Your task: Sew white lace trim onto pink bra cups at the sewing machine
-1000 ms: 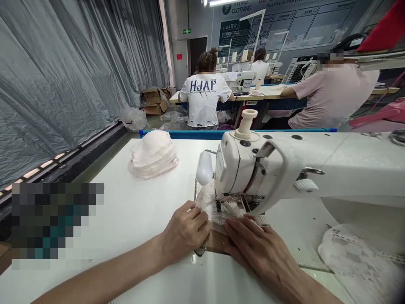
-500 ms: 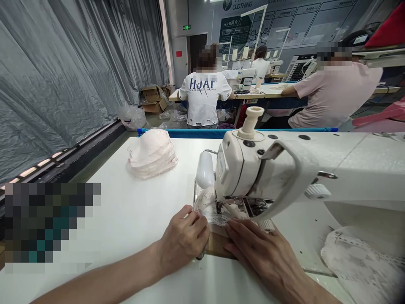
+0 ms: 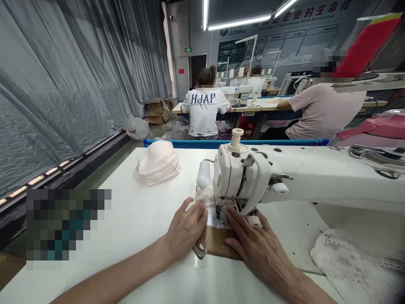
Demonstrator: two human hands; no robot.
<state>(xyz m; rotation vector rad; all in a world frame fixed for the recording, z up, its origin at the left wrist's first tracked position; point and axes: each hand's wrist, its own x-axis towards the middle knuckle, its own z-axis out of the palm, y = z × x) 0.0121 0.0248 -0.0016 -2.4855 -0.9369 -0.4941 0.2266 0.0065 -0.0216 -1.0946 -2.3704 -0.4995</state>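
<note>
A white sewing machine (image 3: 232, 171) stands before me, its presser foot (image 3: 219, 211) over a metal needle plate. Behind the foot lies a piece of white lace fabric (image 3: 205, 196), partly hidden by the machine head. My left hand (image 3: 189, 223) rests left of the plate, thumb apart and fingers stretched out, its fingertips at the near edge of the lace. On the right, my right hand (image 3: 257, 240) lies flat with extended fingers, the fingertips beside the presser foot. Nothing shows in its grasp.
A stack of pale pink moulded cups (image 3: 158, 162) sits at the table's far left. More white lace fabric (image 3: 354, 261) lies at the right. A blue rail (image 3: 190, 144) runs along the back edge. Co-workers sit at another table (image 3: 268, 107) beyond.
The lace has moved back, away from me, baring the needle plate. My left hand has gone from closed to fingers stretched out. My right fingertips are nearer the foot. The view has tilted up.
</note>
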